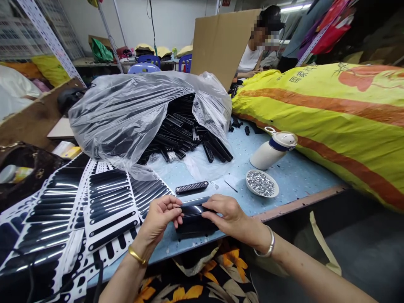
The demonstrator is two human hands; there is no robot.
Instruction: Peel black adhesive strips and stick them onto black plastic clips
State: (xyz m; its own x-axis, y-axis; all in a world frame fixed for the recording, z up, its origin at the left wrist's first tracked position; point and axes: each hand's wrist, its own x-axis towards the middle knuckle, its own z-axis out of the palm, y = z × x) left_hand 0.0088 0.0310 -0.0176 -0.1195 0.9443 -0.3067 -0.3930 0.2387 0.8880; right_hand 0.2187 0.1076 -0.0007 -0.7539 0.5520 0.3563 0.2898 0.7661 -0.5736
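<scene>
My left hand [166, 212] and my right hand [224, 212] are close together at the table's near edge. Between them they pinch a glossy black strip [193, 209], one hand at each end. Under the strip is a dark block-like thing [197, 225] whose kind I cannot make out. Just beyond my hands lies a black piece with a textured, perforated-looking face [191, 187]. To its right are a thin dark stick [231, 186] and a white bowl [274, 192] of small shiny metal bits. Sheets of black adhesive-looking strips [111, 193] overlap left of my left hand.
A clear plastic bag [126, 105] spills black slotted pieces [176, 132] onto the blue table [217, 242]. A white lidded jug [268, 153] stands behind the bowl. A large yellow sack [331, 109] lies at right. Behind a cardboard sheet [221, 46] sits another person [249, 59].
</scene>
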